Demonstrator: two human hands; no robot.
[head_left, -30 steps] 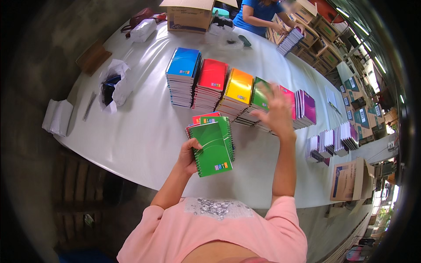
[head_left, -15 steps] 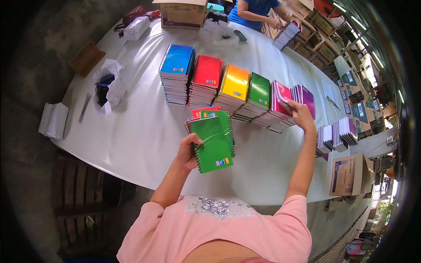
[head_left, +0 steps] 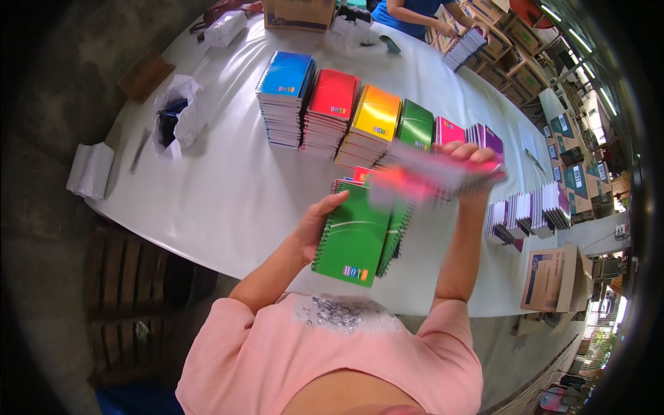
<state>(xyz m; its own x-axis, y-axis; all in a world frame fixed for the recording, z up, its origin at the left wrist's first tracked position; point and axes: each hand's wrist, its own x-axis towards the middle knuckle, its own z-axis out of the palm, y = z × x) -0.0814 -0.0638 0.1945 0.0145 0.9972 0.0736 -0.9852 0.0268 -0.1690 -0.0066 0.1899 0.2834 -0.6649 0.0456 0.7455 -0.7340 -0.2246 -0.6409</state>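
My left hand [head_left: 317,225] grips a fanned bundle of spiral notebooks, with a green notebook [head_left: 353,235] on top and a red notebook [head_left: 361,173] peeking out behind. To its right, my right hand [head_left: 469,153] is closed on a pink notebook [head_left: 443,176], smeared by motion; whether it is more than one I cannot tell. Beyond my hands stands a row of stacks: blue notebooks [head_left: 285,75], red notebooks [head_left: 332,93], yellow notebooks [head_left: 377,114], green notebooks [head_left: 417,119], pink notebooks [head_left: 449,128] and purple notebooks [head_left: 492,140]. The pink ones partly hide behind my right hand.
More purple-covered notebooks [head_left: 546,207] stand at the table's right edge, above an open carton [head_left: 543,277]. On the left lie a plastic bag [head_left: 187,114], a spiral wire [head_left: 140,151] and a white packet [head_left: 90,169]. Across the table, a person in blue [head_left: 408,17] handles notebooks [head_left: 463,48].
My right hand has lifted the pink notebook off its stack and brought it left and nearer, towards the bundle. The left hand's bundle has shifted slightly right.
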